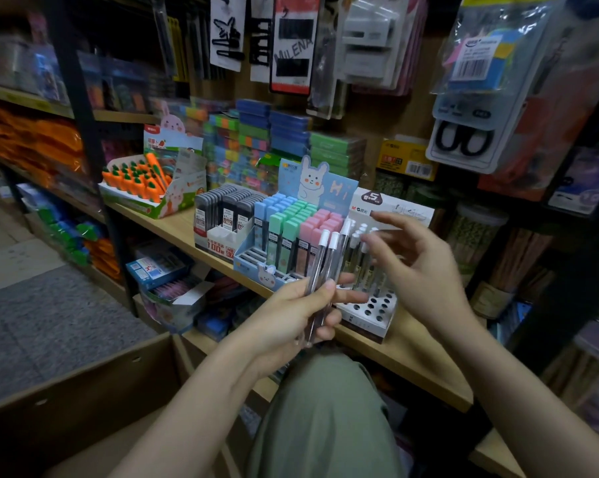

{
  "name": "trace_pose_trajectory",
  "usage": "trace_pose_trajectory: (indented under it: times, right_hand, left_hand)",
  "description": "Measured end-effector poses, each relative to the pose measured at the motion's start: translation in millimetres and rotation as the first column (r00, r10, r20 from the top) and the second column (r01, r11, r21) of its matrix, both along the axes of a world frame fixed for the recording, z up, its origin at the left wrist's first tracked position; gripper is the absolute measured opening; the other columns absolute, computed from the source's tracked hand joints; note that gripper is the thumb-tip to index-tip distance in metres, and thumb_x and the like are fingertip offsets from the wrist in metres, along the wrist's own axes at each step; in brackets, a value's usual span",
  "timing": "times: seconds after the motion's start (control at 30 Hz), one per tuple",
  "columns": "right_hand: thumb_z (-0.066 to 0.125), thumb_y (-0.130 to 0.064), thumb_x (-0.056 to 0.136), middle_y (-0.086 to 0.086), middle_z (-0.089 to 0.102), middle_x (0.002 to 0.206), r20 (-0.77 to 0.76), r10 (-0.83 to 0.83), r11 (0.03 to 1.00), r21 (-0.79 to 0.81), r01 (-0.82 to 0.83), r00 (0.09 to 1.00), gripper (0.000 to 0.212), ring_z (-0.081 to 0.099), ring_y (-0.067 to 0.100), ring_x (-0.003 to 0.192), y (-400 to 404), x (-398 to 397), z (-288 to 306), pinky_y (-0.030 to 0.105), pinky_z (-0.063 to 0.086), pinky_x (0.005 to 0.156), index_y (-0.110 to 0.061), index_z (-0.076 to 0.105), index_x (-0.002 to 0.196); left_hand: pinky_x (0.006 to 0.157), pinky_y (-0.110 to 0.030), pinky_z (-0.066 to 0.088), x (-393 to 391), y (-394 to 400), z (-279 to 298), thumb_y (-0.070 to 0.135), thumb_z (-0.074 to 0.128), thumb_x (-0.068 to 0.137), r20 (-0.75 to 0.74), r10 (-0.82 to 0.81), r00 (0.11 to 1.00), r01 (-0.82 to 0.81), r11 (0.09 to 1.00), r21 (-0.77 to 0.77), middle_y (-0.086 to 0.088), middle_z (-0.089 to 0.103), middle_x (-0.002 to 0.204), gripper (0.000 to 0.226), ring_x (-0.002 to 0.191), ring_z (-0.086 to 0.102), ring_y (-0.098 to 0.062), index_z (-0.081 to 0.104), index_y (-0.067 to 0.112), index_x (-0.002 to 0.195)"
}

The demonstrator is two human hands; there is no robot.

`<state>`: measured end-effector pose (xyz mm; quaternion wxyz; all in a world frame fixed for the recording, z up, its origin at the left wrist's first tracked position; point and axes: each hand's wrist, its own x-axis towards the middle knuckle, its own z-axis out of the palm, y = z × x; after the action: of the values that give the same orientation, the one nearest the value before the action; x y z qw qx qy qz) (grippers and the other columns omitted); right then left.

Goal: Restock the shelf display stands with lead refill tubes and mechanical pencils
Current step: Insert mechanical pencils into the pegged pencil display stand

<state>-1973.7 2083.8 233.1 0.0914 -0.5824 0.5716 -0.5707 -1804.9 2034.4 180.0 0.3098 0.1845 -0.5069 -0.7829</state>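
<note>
My left hand point(296, 310) grips a small bunch of clear mechanical pencils point(325, 267) with white caps, held upright in front of the shelf. My right hand point(417, 267) hovers open and blurred just right of them, fingers spread, holding nothing. Behind it stands a white perforated pencil stand point(370, 310) with several pencils in its holes and empty holes at the front. To the left sit a bunny-themed stand of pastel lead refill tubes point(291, 232) and a stand of black refill tubes point(223, 215).
The wooden shelf point(415, 353) carries a carrot-pen display point(139, 182) at the left and stacked coloured boxes behind. Packaged scissors point(463, 139) and hair clips hang above. A brown cardboard box point(84, 391) sits at lower left; jars of pencils stand at the right.
</note>
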Motion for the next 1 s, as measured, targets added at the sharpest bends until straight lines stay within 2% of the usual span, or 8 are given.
trace_pose_trajectory:
  times: [0.1,0.2,0.4,0.53,0.63,0.73,0.83,1.0]
  right_hand:
    - [0.069,-0.008,0.087,-0.006,0.073,0.088,0.171,0.186,0.980,0.037,-0.195,0.968,0.038,0.070,0.002,0.080,-1,17,5,0.018,0.055,0.072,-0.023,0.063,0.121]
    - [0.070,0.000,0.084,-0.003,0.067,0.074,0.282,0.236,0.968,0.019,-0.252,0.930,0.039,0.065,0.005,0.063,-2,22,4,0.018,0.054,0.060,-0.023,0.064,0.115]
    - [0.080,-0.011,0.076,0.011,0.070,0.088,0.251,0.151,0.987,0.020,-0.161,0.956,0.037,0.072,0.025,0.075,-2,20,4,0.035,0.061,0.072,-0.027,0.067,0.107]
    - [0.075,-0.005,0.081,0.001,0.072,0.083,0.279,0.224,0.972,0.010,-0.236,0.934,0.034,0.073,0.016,0.072,0,20,3,0.029,0.059,0.068,-0.025,0.068,0.108]
    - [0.074,-0.004,0.082,0.000,0.073,0.089,0.182,0.166,0.985,-0.070,-0.155,0.969,0.035,0.074,0.016,0.077,3,10,10,0.030,0.060,0.070,-0.026,0.067,0.107]
    - [0.074,-0.009,0.083,-0.004,0.072,0.094,0.028,0.012,0.990,-0.143,-0.007,1.000,0.036,0.073,0.011,0.083,8,-13,16,0.031,0.060,0.075,-0.031,0.064,0.109]
    - [0.075,-0.014,0.083,-0.020,0.069,0.094,-0.100,-0.138,0.977,-0.175,0.119,0.985,0.038,0.069,-0.001,0.087,12,-30,10,0.019,0.057,0.076,-0.034,0.060,0.112]
    - [0.075,-0.009,0.083,-0.021,0.066,0.092,-0.200,-0.193,0.966,-0.211,0.150,0.961,0.035,0.065,-0.007,0.085,7,-36,-12,0.004,0.047,0.074,-0.026,0.061,0.110]
  left_hand:
    - [0.048,-0.017,0.040,2,2,3,0.026,0.056,0.093,-0.085,-0.106,0.991,0.108,0.994,0.029,-0.016,0.068,0.116,0.040,0.057,0.049,-0.007,0.054,0.004,0.126]
    - [0.049,-0.018,0.041,8,3,3,0.027,0.054,0.096,-0.108,-0.164,0.981,0.166,0.986,0.007,-0.019,0.067,0.118,0.041,0.057,0.049,-0.008,0.051,0.004,0.130]
    - [0.047,-0.016,0.033,12,6,-5,0.029,0.051,0.096,0.029,-0.009,1.000,0.012,0.996,-0.088,-0.004,0.067,0.087,0.033,0.056,0.044,-0.007,0.049,0.013,0.125]
    - [0.049,-0.017,0.041,12,7,-8,0.028,0.050,0.097,0.000,0.020,1.000,-0.020,0.999,-0.050,-0.005,0.067,0.086,0.029,0.060,0.051,-0.008,0.051,0.016,0.123]
    - [0.058,-0.022,0.051,12,4,-12,0.034,0.049,0.097,0.097,0.131,0.987,-0.119,0.985,-0.125,-0.003,0.070,0.092,0.023,0.065,0.059,-0.009,0.062,0.031,0.116]
    - [0.042,-0.017,0.035,22,-3,-15,0.039,0.048,0.097,0.135,0.228,0.964,-0.205,0.965,-0.161,0.003,0.059,0.074,0.024,0.048,0.037,-0.006,0.062,0.034,0.116]
    - [0.042,-0.018,0.029,30,-9,-20,0.038,0.047,0.099,0.116,0.263,0.958,-0.257,0.964,-0.068,0.004,0.055,0.069,0.027,0.048,0.030,-0.006,0.059,0.031,0.122]
    - [0.056,-0.023,0.038,28,-9,-25,0.022,0.050,0.100,0.161,0.331,0.930,-0.326,0.944,-0.061,-0.008,0.067,0.094,0.020,0.056,0.044,-0.008,0.070,0.021,0.106]
